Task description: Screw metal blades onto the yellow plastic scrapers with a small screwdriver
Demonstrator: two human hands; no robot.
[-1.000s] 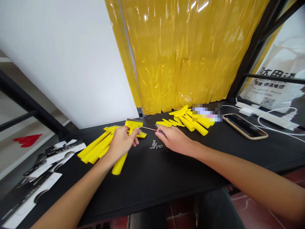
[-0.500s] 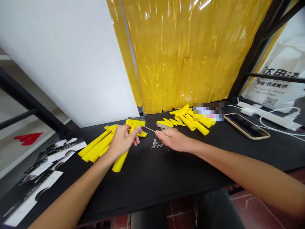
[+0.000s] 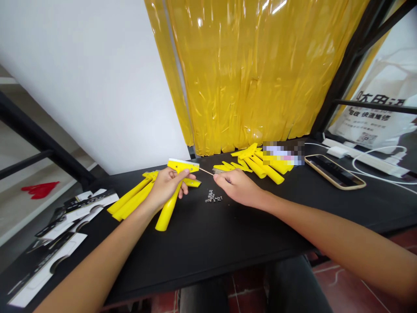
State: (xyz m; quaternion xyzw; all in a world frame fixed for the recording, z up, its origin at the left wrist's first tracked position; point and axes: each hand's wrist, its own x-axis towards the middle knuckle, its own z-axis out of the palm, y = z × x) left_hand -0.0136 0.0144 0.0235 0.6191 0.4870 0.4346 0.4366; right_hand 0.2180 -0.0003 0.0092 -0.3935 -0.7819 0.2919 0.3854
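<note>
Black counter [image 3: 241,239] across the middle of the frame, backed by a yellow plastic curtain [image 3: 254,82] at upper centre. Just left of centre, a yellow scraper [image 3: 168,209] held at the neck in the left hand [image 3: 167,188], grip closed around it. To its right, a thin-shafted screwdriver [image 3: 207,172] in the right hand [image 3: 240,187], grip clenched over the hidden handle, shaft toward the right end of the scraper's head; too fine to tell exact tip contact. For a clean turn, best keep shaft and screw hole in line, press steadily while twisting, stop once snug. Brace the neck firmly, left thumb clear of the tip. Avoid brushing the loose screws and nuts [image 3: 213,197] at centre, near the right hand.
</note>
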